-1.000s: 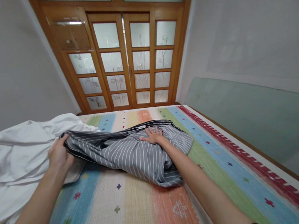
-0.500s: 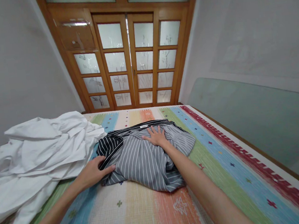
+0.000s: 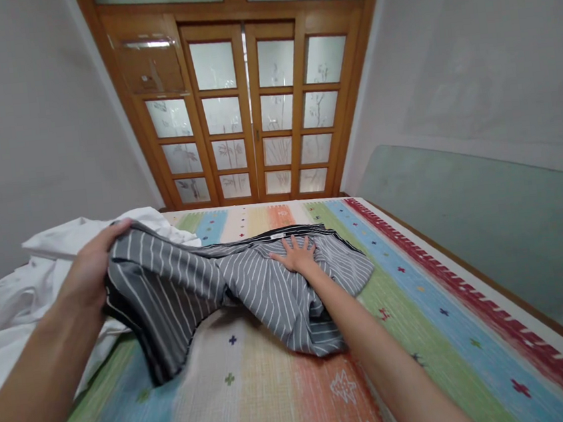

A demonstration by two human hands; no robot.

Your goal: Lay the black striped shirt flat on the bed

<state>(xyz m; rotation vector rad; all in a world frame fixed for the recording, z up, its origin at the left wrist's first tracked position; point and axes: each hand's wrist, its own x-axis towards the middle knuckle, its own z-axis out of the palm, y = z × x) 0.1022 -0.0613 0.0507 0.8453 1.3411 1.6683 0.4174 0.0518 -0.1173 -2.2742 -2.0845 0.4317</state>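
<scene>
A grey garment (image 3: 264, 286) with white stripes lies crumpled across the middle of the patterned bed cover. Its far edge shows black striped fabric and a small white label. My left hand (image 3: 94, 261) is closed on the garment's left end and holds it raised, so that the cloth hangs down in folds with a dark edge. My right hand (image 3: 296, 256) lies flat on the garment just below the label, fingers spread. The left fingertips are partly hidden behind the cloth.
A heap of white cloth (image 3: 18, 319) lies at the left, partly behind my left arm. The striped, multicoloured bed cover (image 3: 262, 408) spreads beneath everything. Wooden doors with glass panes (image 3: 252, 120) stand beyond the far edge, and a pale green panel (image 3: 463, 219) runs along the right wall.
My left hand has taken hold of the garment's left end and pulled it up and to the left, over the white heap. My right hand stays pressed on the cloth.
</scene>
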